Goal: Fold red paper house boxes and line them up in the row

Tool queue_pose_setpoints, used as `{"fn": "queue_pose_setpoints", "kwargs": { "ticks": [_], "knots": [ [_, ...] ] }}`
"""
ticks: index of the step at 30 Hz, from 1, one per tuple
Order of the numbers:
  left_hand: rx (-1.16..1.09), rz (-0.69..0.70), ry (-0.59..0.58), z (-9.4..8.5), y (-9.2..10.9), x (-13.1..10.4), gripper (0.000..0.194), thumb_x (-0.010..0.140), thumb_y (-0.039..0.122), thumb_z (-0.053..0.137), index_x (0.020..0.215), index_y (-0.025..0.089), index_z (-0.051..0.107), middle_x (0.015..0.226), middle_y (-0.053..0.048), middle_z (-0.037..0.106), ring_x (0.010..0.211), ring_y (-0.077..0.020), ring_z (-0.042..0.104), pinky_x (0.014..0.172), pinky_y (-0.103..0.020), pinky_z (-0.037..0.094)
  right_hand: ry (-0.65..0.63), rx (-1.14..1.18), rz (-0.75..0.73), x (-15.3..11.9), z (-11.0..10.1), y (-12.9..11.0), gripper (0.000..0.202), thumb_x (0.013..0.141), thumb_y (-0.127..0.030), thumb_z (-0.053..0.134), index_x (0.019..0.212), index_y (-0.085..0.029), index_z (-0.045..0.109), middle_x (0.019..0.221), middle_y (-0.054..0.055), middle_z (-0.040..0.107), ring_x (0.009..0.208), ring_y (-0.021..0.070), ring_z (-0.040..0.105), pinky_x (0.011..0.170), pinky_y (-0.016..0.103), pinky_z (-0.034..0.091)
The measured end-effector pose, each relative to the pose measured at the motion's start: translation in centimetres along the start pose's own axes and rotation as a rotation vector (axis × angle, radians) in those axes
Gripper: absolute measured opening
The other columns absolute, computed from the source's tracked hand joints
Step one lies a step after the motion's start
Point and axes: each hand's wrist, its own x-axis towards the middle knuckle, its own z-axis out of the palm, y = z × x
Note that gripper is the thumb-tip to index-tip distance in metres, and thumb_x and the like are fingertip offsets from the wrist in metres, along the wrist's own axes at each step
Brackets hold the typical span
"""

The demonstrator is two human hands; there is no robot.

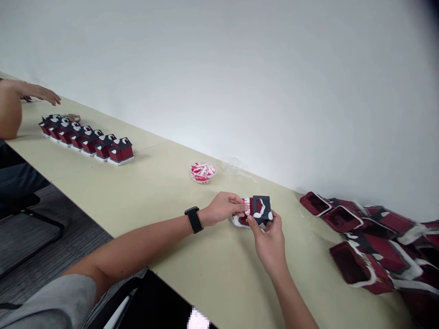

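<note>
The box (258, 211) could crumple or its roof flap spring loose if either hand squeezes unevenly. The left hand (224, 206) pinches the box's left end; the right hand (270, 237) cups it from the near side, fingers closed around it, mid-table, just above the tabletop (164, 201).

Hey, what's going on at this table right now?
A person holds a small red house-shaped box over the table with the left hand and right hand. A bowl of red-and-white candies sits behind, unassembled boxes lie right, finished houses line the left, near another person's hand.
</note>
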Motion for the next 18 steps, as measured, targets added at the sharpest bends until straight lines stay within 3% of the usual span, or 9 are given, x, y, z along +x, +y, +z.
{"fn": "queue_pose_setpoints", "kwargs": {
  "ticks": [4, 10, 18],
  "knots": [
    [-0.001, 0.003, -0.029, -0.04, 0.00, -0.02, 0.046, 0.058, 0.043, 0.093, 0.077, 0.009, 0.069, 0.066, -0.002, 0.067, 0.059, -0.0101, 0.059, 0.061, -0.024, 0.046, -0.010, -0.030, -0.016, -0.14, -0.04, -0.12, 0.082, 0.074, -0.063, 0.073, 0.134, -0.016, 0.042, 0.125, 0.019, 0.067, 0.109, 0.0309, 0.068, 0.091, 0.043, 0.053],
    [-0.047, -0.061, 0.046, 0.35, -0.52, -0.01, 0.050, 0.055, 0.045, 0.094, 0.077, 0.008, 0.069, 0.069, -0.005, 0.070, 0.058, -0.0110, 0.063, 0.062, -0.025, 0.049, -0.007, -0.103, -0.071, -0.09, -0.31, 0.17, 0.080, 0.075, -0.064, 0.071, 0.135, -0.018, 0.044, 0.127, 0.018, 0.067, 0.106, 0.0302, 0.068, 0.089, 0.042, 0.053],
    [-0.063, -0.004, 0.013, 0.35, -0.40, -0.14, 0.052, 0.053, 0.045, 0.095, 0.077, 0.009, 0.066, 0.069, -0.004, 0.069, 0.058, -0.0102, 0.062, 0.060, -0.024, 0.049, -0.022, -0.066, -0.062, -0.21, -0.40, -0.19, 0.083, 0.076, -0.065, 0.070, 0.138, -0.017, 0.042, 0.126, 0.019, 0.067, 0.107, 0.0305, 0.068, 0.087, 0.041, 0.054]
  ]
}}
